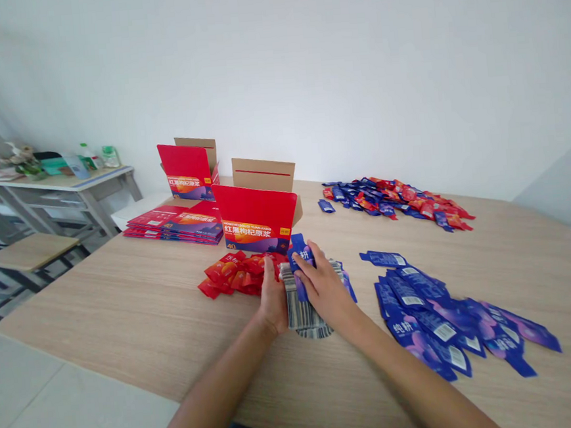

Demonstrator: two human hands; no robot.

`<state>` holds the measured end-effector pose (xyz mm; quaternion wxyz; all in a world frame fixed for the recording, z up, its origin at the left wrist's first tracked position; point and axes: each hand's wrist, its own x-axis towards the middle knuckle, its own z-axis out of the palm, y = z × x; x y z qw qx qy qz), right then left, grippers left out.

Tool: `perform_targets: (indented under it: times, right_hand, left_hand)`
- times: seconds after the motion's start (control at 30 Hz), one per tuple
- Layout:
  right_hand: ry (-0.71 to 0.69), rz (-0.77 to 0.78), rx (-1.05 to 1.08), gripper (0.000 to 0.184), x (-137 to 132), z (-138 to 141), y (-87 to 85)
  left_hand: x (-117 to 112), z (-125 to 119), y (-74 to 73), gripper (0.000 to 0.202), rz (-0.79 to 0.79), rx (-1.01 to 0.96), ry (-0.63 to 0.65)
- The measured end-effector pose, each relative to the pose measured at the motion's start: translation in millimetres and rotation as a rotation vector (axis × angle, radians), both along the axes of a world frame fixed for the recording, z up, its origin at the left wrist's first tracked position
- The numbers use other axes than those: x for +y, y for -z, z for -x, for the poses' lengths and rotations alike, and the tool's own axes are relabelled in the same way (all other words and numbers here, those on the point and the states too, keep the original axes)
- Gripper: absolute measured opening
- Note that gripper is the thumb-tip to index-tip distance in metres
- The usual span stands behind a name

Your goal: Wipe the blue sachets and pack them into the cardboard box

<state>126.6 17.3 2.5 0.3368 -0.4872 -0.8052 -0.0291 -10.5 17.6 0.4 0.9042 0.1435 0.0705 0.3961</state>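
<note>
In the middle of the table, my left hand (pixel 273 299) grips the left side of a stack of sachets (pixel 303 317), whose edges show as thin grey stripes. Its thumb points up and its other fingers are mostly hidden. My right hand (pixel 327 284) holds a blue sachet (pixel 299 256) with a narrow neck and white lettering, upright against the stack. More purple-blue packaging (pixel 348 285) shows just behind the right hand. Red sachets (pixel 238 270) lie in a loose heap beyond my left hand. Blue sachets (pixel 421 309) lie spread out and overlapping to the right.
A red carton (pixel 256 213) with raised flaps stands behind the red heap. Another opened red carton (pixel 188 172) is further back left, near a pile of flattened cartons (pixel 177 224). Mixed red and blue sachets (pixel 393 199) lie by the wall. A stool (pixel 31 252) stands left.
</note>
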Motion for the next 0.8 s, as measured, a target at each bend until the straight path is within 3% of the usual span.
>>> perform_targets:
  times: [0.2, 0.53, 0.8]
  right_hand:
    - [-0.058, -0.023, -0.045, 0.048, 1.8, -0.4, 3.6]
    - [-0.105, -0.117, -0.237, 0.036, -16.7, 7.0, -22.7]
    - [-0.068, -0.187, -0.303, 0.041, -26.8, 25.5, -10.2]
  left_hand:
    - [0.7, 0.3, 0.3, 0.104, 0.028, -0.022, -0.021]
    - [12.0, 19.8, -6.2, 0.118, 0.006, -0.068, -0.12]
    - [10.9, 20.0, -9.8, 0.109, 0.058, -0.037, -0.223]
